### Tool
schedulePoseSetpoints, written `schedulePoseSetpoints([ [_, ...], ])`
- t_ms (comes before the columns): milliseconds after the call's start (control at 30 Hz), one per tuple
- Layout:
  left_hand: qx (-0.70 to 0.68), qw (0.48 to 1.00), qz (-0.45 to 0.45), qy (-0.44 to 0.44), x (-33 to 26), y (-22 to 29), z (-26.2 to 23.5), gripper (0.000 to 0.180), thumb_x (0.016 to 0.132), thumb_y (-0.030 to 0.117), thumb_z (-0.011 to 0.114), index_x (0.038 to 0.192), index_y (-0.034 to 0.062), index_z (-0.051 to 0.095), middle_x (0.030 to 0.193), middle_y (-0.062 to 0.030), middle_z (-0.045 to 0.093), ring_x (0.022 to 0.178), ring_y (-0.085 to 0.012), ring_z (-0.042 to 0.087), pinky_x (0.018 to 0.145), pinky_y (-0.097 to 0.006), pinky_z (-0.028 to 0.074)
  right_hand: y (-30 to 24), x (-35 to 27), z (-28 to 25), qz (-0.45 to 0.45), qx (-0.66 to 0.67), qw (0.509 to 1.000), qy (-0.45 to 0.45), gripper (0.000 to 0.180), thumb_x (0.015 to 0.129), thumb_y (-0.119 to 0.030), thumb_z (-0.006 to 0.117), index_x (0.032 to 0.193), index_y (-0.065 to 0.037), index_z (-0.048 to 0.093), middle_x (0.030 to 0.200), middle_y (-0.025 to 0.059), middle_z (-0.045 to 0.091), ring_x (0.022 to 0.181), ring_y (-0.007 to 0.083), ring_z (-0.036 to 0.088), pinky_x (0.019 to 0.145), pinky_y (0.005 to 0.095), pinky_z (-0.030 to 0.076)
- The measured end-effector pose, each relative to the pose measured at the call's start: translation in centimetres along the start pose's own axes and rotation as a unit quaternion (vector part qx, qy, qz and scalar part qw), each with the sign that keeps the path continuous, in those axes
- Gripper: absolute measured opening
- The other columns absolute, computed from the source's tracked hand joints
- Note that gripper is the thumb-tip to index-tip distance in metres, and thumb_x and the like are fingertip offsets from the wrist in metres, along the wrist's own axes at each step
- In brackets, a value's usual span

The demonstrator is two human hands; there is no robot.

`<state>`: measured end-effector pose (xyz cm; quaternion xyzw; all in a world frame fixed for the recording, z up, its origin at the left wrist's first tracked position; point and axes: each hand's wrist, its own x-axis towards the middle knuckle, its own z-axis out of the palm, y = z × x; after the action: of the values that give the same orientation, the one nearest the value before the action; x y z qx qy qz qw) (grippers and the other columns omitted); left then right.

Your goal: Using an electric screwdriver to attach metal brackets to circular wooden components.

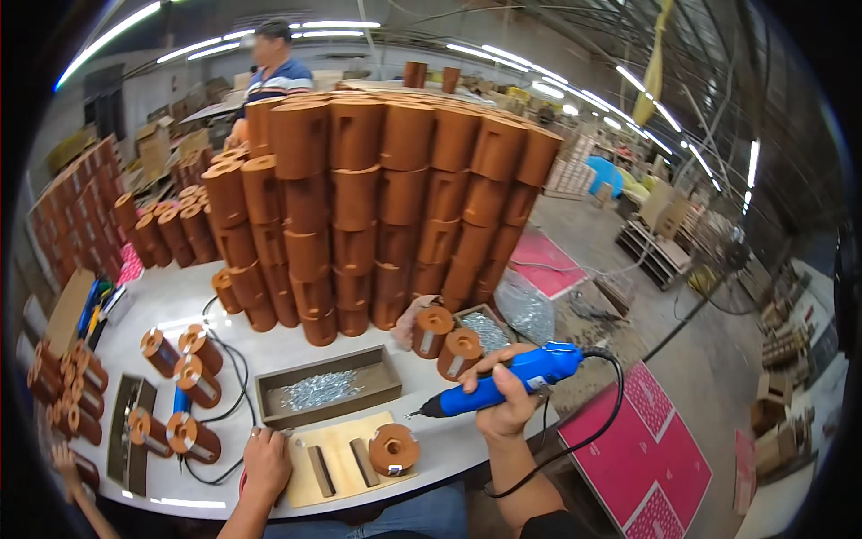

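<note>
My right hand (507, 395) grips a blue electric screwdriver (503, 384), tip pointing left above the table. Below it a brown wooden cylinder (393, 449) with a metal bracket lies on a pale wooden jig board (337, 458). My left hand (267, 460) rests on the table at the jig's left edge, fingers curled, right below a grey tray of screws (325, 388). Whether it holds a screw is not visible.
A tall stack of brown cylinders (377, 207) fills the middle of the table. Loose cylinders (184, 359) lie at left, two more (447, 340) beside a second small screw box (489, 331). A person (274, 72) stands behind. Pink boards (655, 449) lie on the floor right.
</note>
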<state>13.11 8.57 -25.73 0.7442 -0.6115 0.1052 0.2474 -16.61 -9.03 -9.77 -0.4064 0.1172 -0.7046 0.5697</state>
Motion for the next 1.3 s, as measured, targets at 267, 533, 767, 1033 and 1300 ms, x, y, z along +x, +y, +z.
schedulePoseSetpoints([
  [267,0.011,0.998,0.028,-0.054,0.5,1.2,0.2,0.017,0.073,0.006,0.059,0.089,0.0008,0.060,0.082,-0.0154,0.058,0.084,-0.0346,0.055,0.072,-0.042,0.046,-1.3,-0.8,-1.7,0.010,-0.018,1.000,-0.004,0.029,0.075,-0.004,0.064,0.101,-0.005,0.051,0.077,0.0151,0.061,0.057,0.0295,0.062,0.061,0.0460,0.056],
  [533,0.071,0.991,0.068,-0.091,0.5,-1.7,1.7,0.006,0.073,0.009,0.058,0.077,0.0050,0.057,0.082,-0.0139,0.054,0.085,-0.0321,0.054,0.076,-0.041,0.046,0.0,-1.7,-2.5,0.042,-0.032,0.999,0.001,0.029,0.075,-0.007,0.062,0.101,-0.005,0.051,0.079,0.0132,0.059,0.061,0.0256,0.061,0.062,0.0410,0.055],
  [767,-0.002,1.000,-0.013,0.008,0.8,0.6,-1.6,0.012,0.076,0.004,0.057,0.087,0.0055,0.062,0.084,-0.0120,0.056,0.089,-0.0321,0.056,0.075,-0.040,0.048,-0.7,-1.5,-2.0,0.030,-0.058,0.998,-0.009,0.030,0.078,-0.011,0.061,0.104,-0.006,0.047,0.078,0.0120,0.058,0.054,0.0245,0.059,0.059,0.0402,0.054],
  [1033,-0.302,0.935,-0.183,0.026,0.8,7.9,-5.6,0.004,0.084,0.002,0.064,0.087,0.0029,0.067,0.081,-0.0071,0.062,0.073,-0.0188,0.060,0.062,-0.028,0.048,-1.3,-1.4,-3.0,0.033,-0.018,0.996,-0.086,0.027,0.084,-0.018,0.059,0.107,-0.007,0.051,0.087,0.0118,0.059,0.062,0.0250,0.058,0.066,0.0425,0.049],
  [1300,-0.636,0.659,-0.371,-0.154,1.0,12.7,-3.6,0.011,0.091,0.002,0.061,0.097,-0.0050,0.055,0.078,-0.0126,0.065,0.066,-0.0149,0.066,0.057,-0.025,0.055,-3.1,-1.2,-3.0,-0.010,0.011,0.988,-0.157,0.030,0.088,-0.021,0.058,0.112,-0.005,0.050,0.093,0.0123,0.060,0.066,0.0246,0.059,0.068,0.0424,0.049],
])
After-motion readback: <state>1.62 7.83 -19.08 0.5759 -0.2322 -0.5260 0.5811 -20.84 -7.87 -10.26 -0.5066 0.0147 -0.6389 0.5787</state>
